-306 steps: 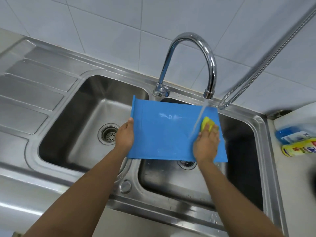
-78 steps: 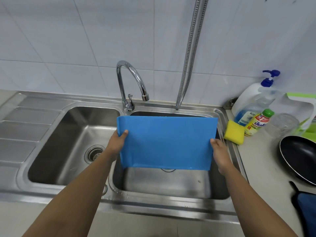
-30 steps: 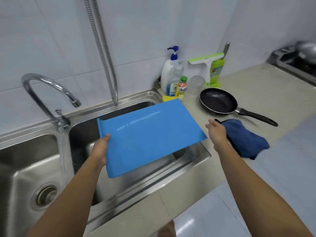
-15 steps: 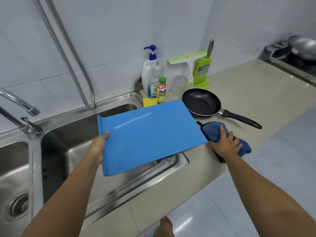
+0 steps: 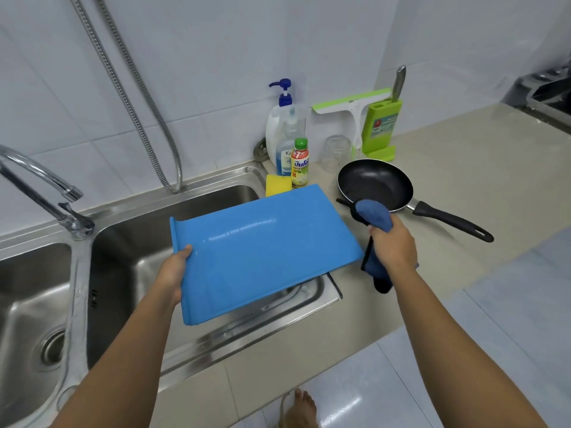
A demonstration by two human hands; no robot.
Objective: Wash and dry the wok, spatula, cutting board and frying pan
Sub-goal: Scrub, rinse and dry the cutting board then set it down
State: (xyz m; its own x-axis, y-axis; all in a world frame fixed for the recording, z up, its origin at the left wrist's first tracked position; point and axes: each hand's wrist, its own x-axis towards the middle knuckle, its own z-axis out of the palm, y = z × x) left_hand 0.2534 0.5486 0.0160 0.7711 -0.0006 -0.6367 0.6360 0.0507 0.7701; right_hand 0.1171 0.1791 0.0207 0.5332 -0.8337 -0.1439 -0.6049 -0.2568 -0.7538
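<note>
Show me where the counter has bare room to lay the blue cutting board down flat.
Bare counter lies right of the knife block, beyond the frying pan, toward the stove. The corner by the sink is crowded: pump bottle, small bottle, sponge, glass.

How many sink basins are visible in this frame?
2: the left basin, with its drain showing, and the right basin, partly beneath the cutting board that the left hand holds.
</note>
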